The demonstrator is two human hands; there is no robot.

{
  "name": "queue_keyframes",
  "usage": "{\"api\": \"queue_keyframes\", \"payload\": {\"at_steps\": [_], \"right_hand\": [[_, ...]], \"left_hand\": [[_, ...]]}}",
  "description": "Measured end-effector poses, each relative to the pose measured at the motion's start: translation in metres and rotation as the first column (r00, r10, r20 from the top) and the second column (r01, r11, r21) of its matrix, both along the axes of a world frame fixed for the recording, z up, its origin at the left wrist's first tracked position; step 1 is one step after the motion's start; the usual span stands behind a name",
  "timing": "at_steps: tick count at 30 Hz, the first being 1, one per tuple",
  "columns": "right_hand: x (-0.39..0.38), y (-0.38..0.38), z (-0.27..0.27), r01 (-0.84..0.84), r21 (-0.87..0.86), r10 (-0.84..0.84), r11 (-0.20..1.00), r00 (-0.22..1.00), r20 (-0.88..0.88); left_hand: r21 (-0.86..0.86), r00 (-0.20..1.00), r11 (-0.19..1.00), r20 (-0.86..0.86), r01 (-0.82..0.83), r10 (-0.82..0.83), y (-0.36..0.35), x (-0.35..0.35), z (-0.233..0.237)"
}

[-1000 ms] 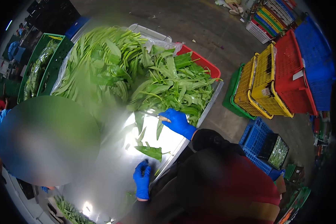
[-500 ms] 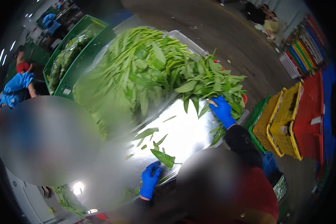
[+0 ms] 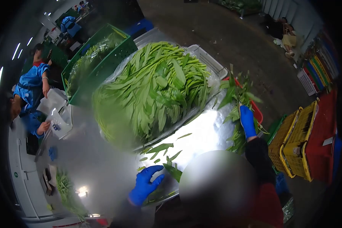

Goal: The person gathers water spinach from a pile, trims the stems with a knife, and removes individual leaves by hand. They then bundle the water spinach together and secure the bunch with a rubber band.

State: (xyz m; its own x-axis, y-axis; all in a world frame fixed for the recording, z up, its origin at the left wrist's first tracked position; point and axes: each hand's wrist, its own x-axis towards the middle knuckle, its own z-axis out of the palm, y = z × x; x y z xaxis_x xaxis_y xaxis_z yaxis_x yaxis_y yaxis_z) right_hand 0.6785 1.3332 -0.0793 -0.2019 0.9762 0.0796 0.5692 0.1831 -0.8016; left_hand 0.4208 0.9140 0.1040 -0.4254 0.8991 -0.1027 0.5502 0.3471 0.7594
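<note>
My left hand (image 3: 144,185), in a blue glove, is at the lower middle of the metal table (image 3: 119,176), its fingers and thumb apart and holding nothing. A loose green leaf (image 3: 172,171) lies just beyond its fingertips. On the right, my right hand (image 3: 248,122), also gloved in blue, is closed on a bunch of leafy greens (image 3: 237,95) beside a red basket (image 3: 257,113). Leaves hang above and below that hand. A large heap of long-stemmed greens (image 3: 155,83) rests on clear plastic between and beyond my hands. Small leaf scraps (image 3: 160,148) lie on the shiny metal.
A green crate (image 3: 97,72) with bagged greens stands back left. A person in blue (image 3: 30,83) handles a white container (image 3: 60,110) at left. A white basket (image 3: 207,60) is behind the heap. Yellow baskets (image 3: 298,142) and a red one (image 3: 321,140) stand right.
My right hand has moved right with the greens, off the heap's edge. My left hand has opened wider and shifted slightly left. The view has shifted, showing more of the person in blue.
</note>
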Motion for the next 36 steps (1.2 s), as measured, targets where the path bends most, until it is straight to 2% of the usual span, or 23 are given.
{"api": "queue_keyframes", "payload": {"at_steps": [2,4,6,8,9,10,11,13,14,16,20,22,24,25,29,32,33,36], "right_hand": [[0.003,-0.028,0.025,-0.064,-0.225,0.064,0.972,0.998,-0.009],[0.005,-0.057,0.028,-0.090,-0.529,-0.059,0.844,0.964,-0.258],[0.010,-0.099,0.028,-0.141,-0.234,0.071,0.962,0.957,-0.282],[0.020,-0.132,0.031,-0.212,-0.177,0.180,0.961,0.966,-0.185],[0.023,-0.145,0.033,-0.256,-0.055,0.248,0.965,0.961,-0.124],[0.024,-0.155,0.034,-0.303,0.062,0.306,0.951,0.950,-0.056],[0.027,-0.161,0.037,-0.337,0.030,0.338,0.941,0.941,-0.027],[0.031,-0.166,0.042,-0.404,-0.041,0.405,0.914,0.914,0.027],[0.029,-0.166,0.042,-0.384,-0.029,0.384,0.923,0.923,0.007],[0.027,-0.163,0.042,-0.344,-0.008,0.344,0.939,0.939,-0.029],[0.029,-0.162,0.037,-0.372,-0.002,0.372,0.928,0.927,0.045],[0.031,-0.162,0.033,-0.403,-0.007,0.401,0.915,0.909,0.110],[0.030,-0.161,0.036,-0.397,-0.027,0.397,0.918,0.911,0.110],[0.029,-0.160,0.036,-0.393,-0.035,0.394,0.919,0.912,0.111],[0.028,-0.162,0.030,-0.384,0.009,0.379,0.923,0.915,0.136],[0.026,-0.161,0.030,-0.384,0.009,0.378,0.923,0.913,0.153],[0.026,-0.160,0.030,-0.385,0.004,0.379,0.923,0.912,0.156],[0.023,-0.159,0.033,-0.388,0.011,0.382,0.922,0.911,0.155]], "left_hand": [[0.013,0.999,1.000,-0.045,0.025,-0.024,0.019,-0.018,0.033],[0.038,0.994,0.998,-0.105,0.041,-0.037,0.040,-0.038,0.058],[0.017,0.997,0.998,-0.035,-0.065,0.065,0.064,-0.059,0.078],[0.049,0.989,0.988,0.042,-0.144,0.142,0.100,-0.071,0.099],[0.092,0.982,0.981,0.086,-0.173,0.165,0.120,-0.076,0.108],[0.171,0.994,0.979,-0.008,-0.107,0.110,0.136,-0.092,0.101],[0.240,0.993,0.970,-0.105,-0.034,0.061,0.154,-0.110,0.089],[0.307,0.999,0.951,0.029,-0.048,0.041,0.197,-0.123,0.084],[0.338,0.995,0.939,0.096,-0.059,0.028,0.218,-0.130,0.081],[0.240,0.988,0.971,-0.149,-0.013,0.050,0.259,-0.149,0.068],[0.160,0.981,0.973,-0.125,0.166,-0.147,0.323,-0.178,0.046],[0.030,0.973,0.979,-0.119,0.203,-0.198,0.344,-0.184,0.044],[-0.101,0.963,0.968,-0.115,0.232,-0.243,0.359,-0.189,0.043],[-0.077,0.967,0.964,0.016,0.256,-0.255,0.365,-0.197,0.034],[-0.113,0.963,0.959,0.112,0.258,-0.246,0.371,-0.193,0.045],[-0.166,0.959,0.946,0.085,0.280,-0.269,0.374,-0.188,0.053],[-0.111,0.949,0.953,0.181,0.282,-0.260,0.376,-0.195,0.039],[-0.161,0.975,0.962,0.055,0.223,-0.217,0.374,-0.193,0.038]]}}
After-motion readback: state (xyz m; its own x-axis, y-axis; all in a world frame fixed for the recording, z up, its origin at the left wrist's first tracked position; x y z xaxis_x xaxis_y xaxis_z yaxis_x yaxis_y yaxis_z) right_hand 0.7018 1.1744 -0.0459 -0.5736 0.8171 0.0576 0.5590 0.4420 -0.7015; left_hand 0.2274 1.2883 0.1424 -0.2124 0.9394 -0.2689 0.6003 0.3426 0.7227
